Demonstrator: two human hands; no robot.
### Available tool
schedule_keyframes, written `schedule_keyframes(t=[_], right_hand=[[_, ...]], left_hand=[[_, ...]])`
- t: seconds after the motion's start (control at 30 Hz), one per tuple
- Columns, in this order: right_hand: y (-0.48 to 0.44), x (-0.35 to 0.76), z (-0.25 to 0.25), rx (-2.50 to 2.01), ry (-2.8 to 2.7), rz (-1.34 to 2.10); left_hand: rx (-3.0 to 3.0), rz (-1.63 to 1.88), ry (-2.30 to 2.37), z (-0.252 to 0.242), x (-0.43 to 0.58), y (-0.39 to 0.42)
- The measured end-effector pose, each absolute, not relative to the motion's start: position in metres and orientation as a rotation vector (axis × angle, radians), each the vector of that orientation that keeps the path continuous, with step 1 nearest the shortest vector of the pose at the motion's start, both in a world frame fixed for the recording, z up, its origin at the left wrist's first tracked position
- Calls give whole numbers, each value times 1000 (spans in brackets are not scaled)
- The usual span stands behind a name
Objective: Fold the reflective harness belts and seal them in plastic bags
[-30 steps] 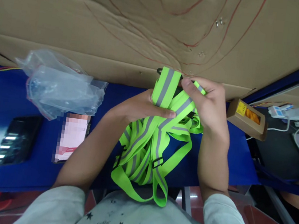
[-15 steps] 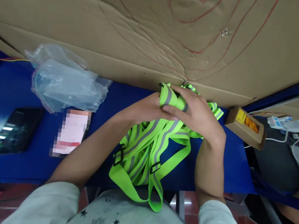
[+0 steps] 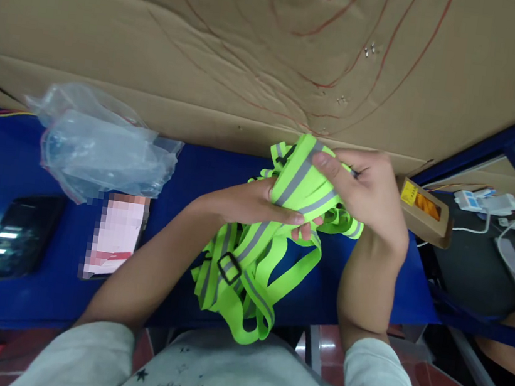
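Neon-green reflective straps (image 3: 254, 243) with grey stripes lie bunched in front of me, several loops hanging toward my body. A black buckle (image 3: 229, 268) sits on one strap at the front of the bunch. My left hand (image 3: 268, 206) is closed round a folded part of the straps, its thumb laid across the front. With its thumb on the upper edge of that fold, my right hand (image 3: 358, 184) grips the same bundle from the right. Some of its fingers are hidden behind the straps.
Clear plastic bags (image 3: 102, 147) lie at the left on the blue table (image 3: 194, 172). Nearer me are a dark phone (image 3: 17, 237) and one with a lit, blurred screen (image 3: 116, 238). A cardboard box (image 3: 426, 212) stands right. Behind rises a cardboard panel (image 3: 200, 52).
My right hand has moved off the top of my left hand, out to the right. The folded straps between my hands have been lifted and spread, showing a wider layered fold.
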State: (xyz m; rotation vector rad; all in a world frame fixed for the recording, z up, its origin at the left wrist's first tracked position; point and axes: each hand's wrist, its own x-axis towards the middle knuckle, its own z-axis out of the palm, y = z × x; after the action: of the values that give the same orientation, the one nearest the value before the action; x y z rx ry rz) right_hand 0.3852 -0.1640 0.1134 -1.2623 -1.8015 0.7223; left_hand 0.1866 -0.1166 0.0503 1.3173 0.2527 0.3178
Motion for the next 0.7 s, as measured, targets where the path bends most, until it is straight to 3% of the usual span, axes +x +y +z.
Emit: schedule_keyframes(t=[0.13, 0.33, 0.53, 0.7], right_hand=[[-156, 388, 103, -1216, -1678, 985], [-138, 379, 91, -1185, -1874, 630], [-155, 369, 100, -1197, -2187, 584], [-158, 363, 101, -1263, -1967, 581]], left_hand=[[1444, 293, 206, 56, 180, -118], [1587, 387, 210, 66, 173, -117], [1548, 462, 251, 61, 169, -108], [1190, 426, 205, 53, 177, -114]])
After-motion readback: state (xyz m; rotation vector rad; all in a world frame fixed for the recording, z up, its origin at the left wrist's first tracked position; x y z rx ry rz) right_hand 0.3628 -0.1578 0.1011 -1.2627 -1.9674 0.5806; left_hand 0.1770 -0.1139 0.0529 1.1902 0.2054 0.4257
